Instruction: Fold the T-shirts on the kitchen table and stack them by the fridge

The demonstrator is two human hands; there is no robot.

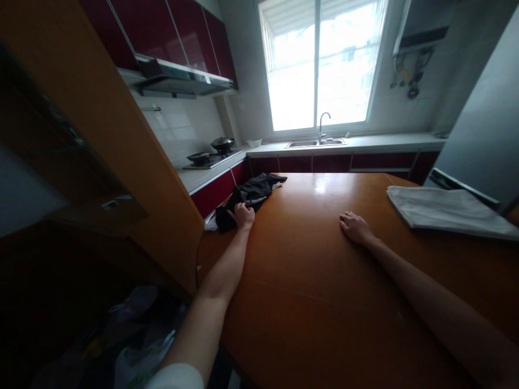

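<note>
A crumpled black cloth (259, 188), perhaps a garment, lies along the left edge of the wooden table (308, 254). My left hand (244, 215) is at its near end, fingers curled onto the fabric. Pale bits show at the cloth's edges, too small to name. My right hand (355, 227) rests palm down on the bare tabletop, fingers loosely extended and holding nothing. To its right lies a folded white cloth (446, 209).
Behind the table runs a counter with a sink (302, 144) and tap. On the left, a stove (213, 160) carries two pans under a range hood (182, 81). A wooden cabinet (162, 162) borders the left side; plastic bags (138, 356) lie below.
</note>
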